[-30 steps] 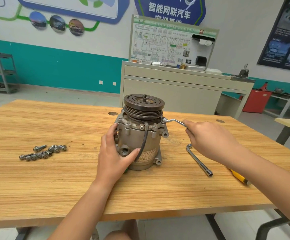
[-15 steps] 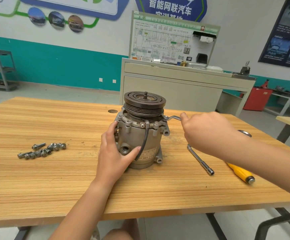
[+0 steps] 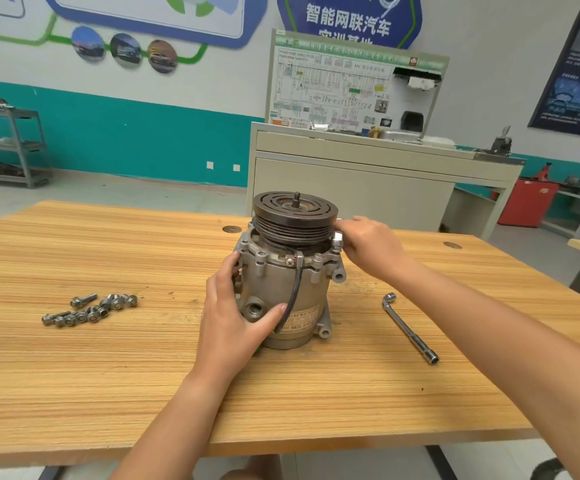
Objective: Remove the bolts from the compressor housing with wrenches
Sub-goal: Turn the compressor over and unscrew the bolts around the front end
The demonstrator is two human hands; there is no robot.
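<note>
Item 1: compressor (image 3: 281, 285), upright near the middle of the desk (image 3: 108, 393), grooved pulley (image 3: 295, 216) on top, black cable (image 3: 297, 289) running down its front.

Item 2: left hand (image 3: 233, 317), grasping the compressor's left side, thumb laid across the front near the round port, fingers wrapped round the far side.

Item 3: right hand (image 3: 368, 247), at the upper right flange just under the pulley, fingers curled over a wrench (image 3: 337, 240). Only the silver socket end showed, seated at the flange. The rest of the tool was hidden under the hand.

Item 4: L-wrench (image 3: 410, 329), lying flat on the desk to the compressor's right, touched by neither hand.

Item 5: bolts (image 3: 91, 310), a loose cluster on the desk well left of the compressor.

Item 6: background. Cream cabinet (image 3: 351, 188) behind the desk, carrying a wiring board (image 3: 351, 88). Metal rack (image 3: 11, 147) at far left. Red bin (image 3: 527, 202) at right.
</note>
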